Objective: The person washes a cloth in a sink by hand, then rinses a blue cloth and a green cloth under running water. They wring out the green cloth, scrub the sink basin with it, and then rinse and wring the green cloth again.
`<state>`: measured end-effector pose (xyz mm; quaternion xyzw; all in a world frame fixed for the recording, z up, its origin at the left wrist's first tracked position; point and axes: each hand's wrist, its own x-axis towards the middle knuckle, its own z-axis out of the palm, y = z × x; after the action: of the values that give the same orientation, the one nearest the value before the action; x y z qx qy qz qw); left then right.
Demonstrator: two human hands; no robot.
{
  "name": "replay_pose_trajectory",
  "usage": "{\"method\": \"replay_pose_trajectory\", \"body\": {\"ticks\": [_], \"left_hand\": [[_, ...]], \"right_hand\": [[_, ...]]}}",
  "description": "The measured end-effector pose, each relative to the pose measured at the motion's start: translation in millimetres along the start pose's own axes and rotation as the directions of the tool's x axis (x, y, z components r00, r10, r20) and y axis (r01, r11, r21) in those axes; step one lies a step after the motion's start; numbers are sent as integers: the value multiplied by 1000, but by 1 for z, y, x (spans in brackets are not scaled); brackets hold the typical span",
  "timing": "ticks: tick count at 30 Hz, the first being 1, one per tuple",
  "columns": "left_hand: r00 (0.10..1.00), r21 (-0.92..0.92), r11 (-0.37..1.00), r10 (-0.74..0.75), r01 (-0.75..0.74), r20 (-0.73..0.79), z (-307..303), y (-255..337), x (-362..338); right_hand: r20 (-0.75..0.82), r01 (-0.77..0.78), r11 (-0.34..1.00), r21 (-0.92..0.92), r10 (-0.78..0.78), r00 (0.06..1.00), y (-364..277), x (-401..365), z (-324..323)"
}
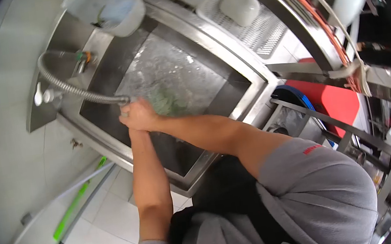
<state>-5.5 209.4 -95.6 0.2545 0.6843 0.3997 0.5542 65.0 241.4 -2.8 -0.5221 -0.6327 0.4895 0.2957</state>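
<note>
My right hand (143,115) is closed over my left hand (126,122) at the tip of the bent metal hose faucet (79,92). Most of the left hand's fingers are hidden beneath the right, and a ring shows near the knuckles. Both hands are above the left part of a stainless steel sink (223,103). Rippling water (161,59) lies in its basin. Just right of my hands, a blurred pale green patch (167,101), perhaps leafy greens, shows in the water.
A translucent plastic tub (133,18) rests on the sink's far corner. Beyond the right rim, a white bowl (239,8) sits upside down on a perforated tray (268,37). Red boards (333,102) stand in a metal rack at right. A green-handled pole (75,206) leans at lower left.
</note>
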Motion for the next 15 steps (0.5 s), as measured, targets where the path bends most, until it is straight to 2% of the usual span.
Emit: {"method": "replay_pose_trajectory", "body": {"ticks": [1, 2, 3, 5, 6, 7, 8, 9, 10, 11, 12, 13, 14, 15], "left_hand": [[990, -312, 940, -137, 137, 21, 6, 12, -9], [973, -466, 857, -226, 221, 46, 9, 30, -19], [959, -532, 804, -278, 266, 59, 11, 43, -29], [947, -559, 777, -317, 288, 47, 9, 71, -48], [948, -565, 778, -319, 275, 23, 3, 81, -55], [961, -489, 839, -276, 240, -1, 0, 92, -61], [973, -409, 889, -232, 204, -18, -2, 96, -65], [990, -204, 976, -46, 73, 130, -17, 88, -56], [991, -207, 976, -46, 71, 124, -30, 80, -51], [984, -147, 988, 80, -56, 159, -38, 78, -48], [960, -90, 980, 194, -179, 203, -38, 84, -54], [956, -208, 949, 266, -237, 123, -37, 90, -60], [955, -209, 947, 271, -242, 123, -35, 96, -64], [947, -461, 846, 318, -268, 34, -35, 99, -70]], "right_hand": [[89, 42, 999, -27, -40, 995, -5, -6, -9], [76, -33, 999, -15, 34, 997, -14, -2, -26], [68, -114, 993, 0, 114, 991, -16, 8, -41], [27, 263, 953, -149, -262, 965, 31, 41, -37], [123, 267, 959, -99, -254, 959, 33, 51, -43], [214, 264, 963, -56, -247, 945, 34, 58, -50], [226, 271, 961, -51, -253, 941, 40, 64, -52], [405, 170, 985, 32, -168, 899, 46, 68, -54], [571, 55, 994, 92, -98, 815, 54, 70, -57], [676, 50, 997, 57, -76, 733, 54, 71, -68], [681, 47, 997, 58, -74, 729, 50, 65, -77], [732, 146, 988, -44, -68, 677, 46, 59, -86], [778, 254, 957, -138, -54, 626, 40, 59, -95], [779, 254, 958, -135, -56, 624, 36, 62, -103]]}}
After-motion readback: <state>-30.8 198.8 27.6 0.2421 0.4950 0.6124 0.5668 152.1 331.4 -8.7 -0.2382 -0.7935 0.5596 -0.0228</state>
